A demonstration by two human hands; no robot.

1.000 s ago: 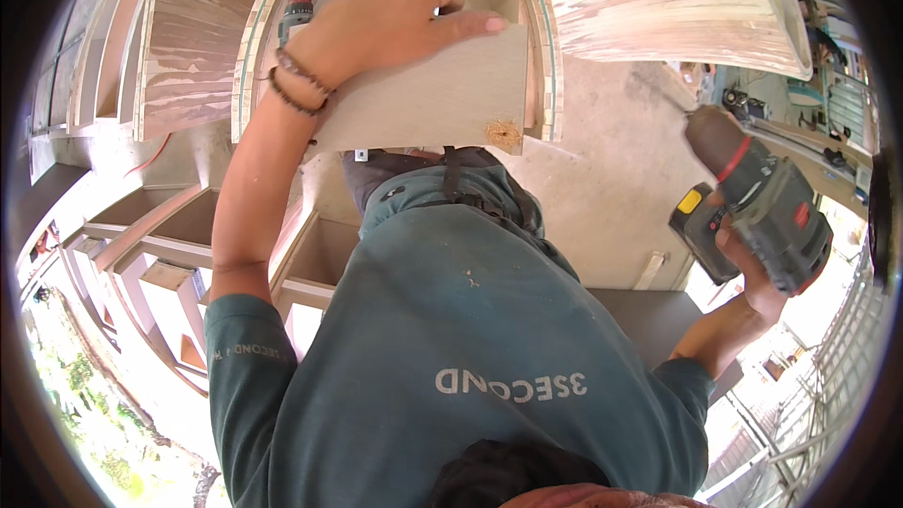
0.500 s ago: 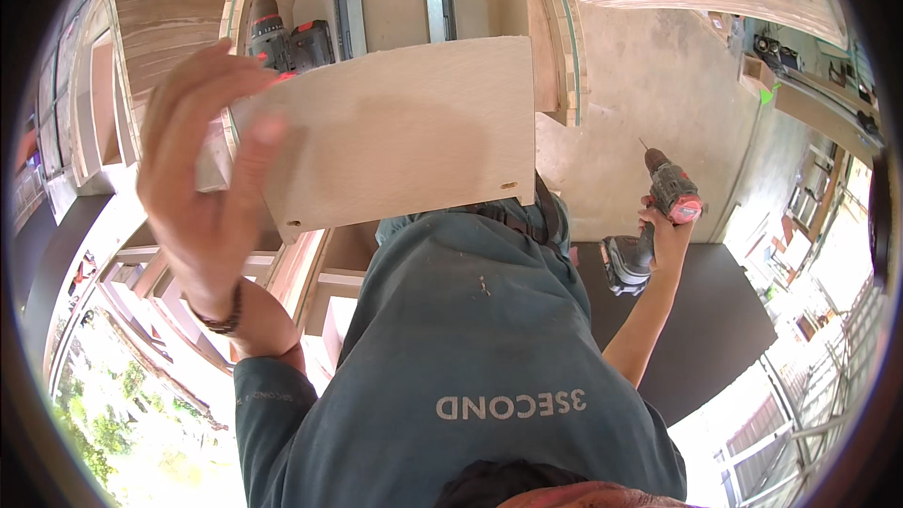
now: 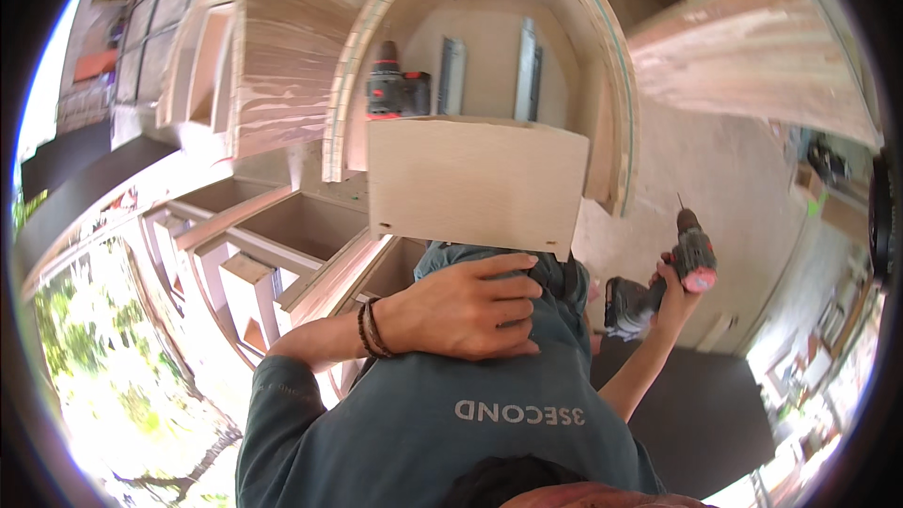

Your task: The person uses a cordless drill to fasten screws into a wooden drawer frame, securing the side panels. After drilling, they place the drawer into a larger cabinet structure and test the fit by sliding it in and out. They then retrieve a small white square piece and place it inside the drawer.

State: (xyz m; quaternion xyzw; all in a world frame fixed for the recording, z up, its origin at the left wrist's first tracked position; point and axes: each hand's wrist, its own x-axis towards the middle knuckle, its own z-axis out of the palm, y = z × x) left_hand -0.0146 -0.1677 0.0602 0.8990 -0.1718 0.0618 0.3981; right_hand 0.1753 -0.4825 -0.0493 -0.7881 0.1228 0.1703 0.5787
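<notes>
Fingers (image 3: pixel 513 290) loosely spread and half bent, your left hand (image 3: pixel 461 315) lies across the front of your blue-green shirt (image 3: pixel 442 404), just below the pale wooden board (image 3: pixel 478 179) in the view. The palm faces the cloth, so whether anything sits beneath it cannot be told. Two dark bracelets (image 3: pixel 372 327) circle that wrist.

Out to your right, the fingers of your right hand (image 3: pixel 668 292) wrap closed around the handle of a dark power drill (image 3: pixel 694 254), its thin bit pointing away from you, well apart from the board.

The board is directly ahead of your waist, across the near end of an arched wooden frame (image 3: pixel 336 127), with a small slot near each of its two near corners. Behind it, inside the arch, a second drill (image 3: pixel 386 85) lies to the left, beside two metal slide rails (image 3: pixel 529 71). Streaked wooden panels (image 3: pixel 292 61) flank the arch on both sides, and a dark sheet (image 3: pixel 696 414) spreads below your right forearm.
</notes>
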